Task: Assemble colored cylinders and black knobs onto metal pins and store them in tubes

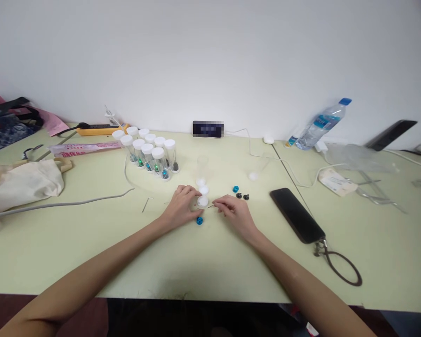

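My left hand (182, 206) curves around the left side of a small white round cap (202, 201), thumb and fingers apart. A blue round part (199, 220) lies just below its thumb. Pinched in my right hand (233, 213) is a thin dark rod (211, 207), its tip pointing left near the cap. Two more white pieces stand behind the cap, the rear one at the foot of a clear tube (202, 164). Another blue part (235, 189) and two small black parts (243, 196) lie beyond my right hand.
Several clear tubes with white lids (157, 153) stand at the back left. An L-shaped metal key (146, 204) lies left of my left hand. To the right are a black phone (297, 215) with a strap, a water bottle (323, 125) and a paper card (337, 181).
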{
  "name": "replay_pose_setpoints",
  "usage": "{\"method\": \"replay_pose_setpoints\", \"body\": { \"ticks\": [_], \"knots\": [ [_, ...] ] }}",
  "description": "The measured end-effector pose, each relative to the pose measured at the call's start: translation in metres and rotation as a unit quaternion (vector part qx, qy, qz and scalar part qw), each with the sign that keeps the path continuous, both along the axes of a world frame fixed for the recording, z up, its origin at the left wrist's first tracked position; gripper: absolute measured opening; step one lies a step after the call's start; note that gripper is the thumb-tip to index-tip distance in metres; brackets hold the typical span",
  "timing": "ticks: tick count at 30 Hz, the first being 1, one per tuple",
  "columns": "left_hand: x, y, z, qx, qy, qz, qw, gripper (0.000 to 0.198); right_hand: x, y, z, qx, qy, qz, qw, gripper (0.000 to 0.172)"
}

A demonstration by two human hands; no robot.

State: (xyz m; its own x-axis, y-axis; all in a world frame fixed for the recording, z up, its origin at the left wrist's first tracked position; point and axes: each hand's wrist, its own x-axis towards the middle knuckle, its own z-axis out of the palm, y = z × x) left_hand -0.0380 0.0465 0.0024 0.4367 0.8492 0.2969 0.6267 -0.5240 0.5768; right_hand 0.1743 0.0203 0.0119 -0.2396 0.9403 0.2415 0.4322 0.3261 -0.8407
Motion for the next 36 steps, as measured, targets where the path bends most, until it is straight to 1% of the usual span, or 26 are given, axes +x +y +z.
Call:
{"method": "replay_pose_setpoints", "body": {
  "ticks": [2, 5, 14, 20, 24, 27, 36],
  "knots": [
    [0.004, 0.003, -0.003, -0.001, 0.005, 0.003, 1.000, 0.038, -0.002, 0.002, -0.002, 0.017, -0.002, -0.015, 1.000, 0.016],
    [0.006, 0.007, -0.007, -0.003, 0.003, 0.003, 1.000, 0.033, -0.004, 0.004, -0.004, 0.032, 0.001, -0.027, 0.999, 0.017],
    [0.004, 0.011, -0.006, -0.023, -0.022, -0.022, 0.999, 0.031, -0.001, 0.003, -0.007, 0.039, 0.016, -0.019, 0.999, 0.015],
    [0.004, 0.010, -0.007, -0.017, -0.025, -0.041, 0.999, 0.031, -0.005, 0.003, -0.009, 0.052, -0.035, -0.019, 0.998, 0.014],
    [0.004, 0.009, -0.006, 0.007, -0.014, -0.047, 0.999, 0.029, -0.006, 0.003, -0.009, 0.086, -0.084, -0.031, 0.992, 0.015],
    [0.004, 0.008, -0.006, 0.012, -0.012, -0.047, 0.999, 0.028, -0.006, 0.002, -0.009, 0.105, -0.101, -0.040, 0.989, 0.015],
    [0.005, 0.007, -0.006, 0.027, -0.003, -0.040, 0.999, 0.026, -0.008, 0.001, -0.011, 0.144, -0.138, -0.018, 0.980, 0.018]
  ]
}}
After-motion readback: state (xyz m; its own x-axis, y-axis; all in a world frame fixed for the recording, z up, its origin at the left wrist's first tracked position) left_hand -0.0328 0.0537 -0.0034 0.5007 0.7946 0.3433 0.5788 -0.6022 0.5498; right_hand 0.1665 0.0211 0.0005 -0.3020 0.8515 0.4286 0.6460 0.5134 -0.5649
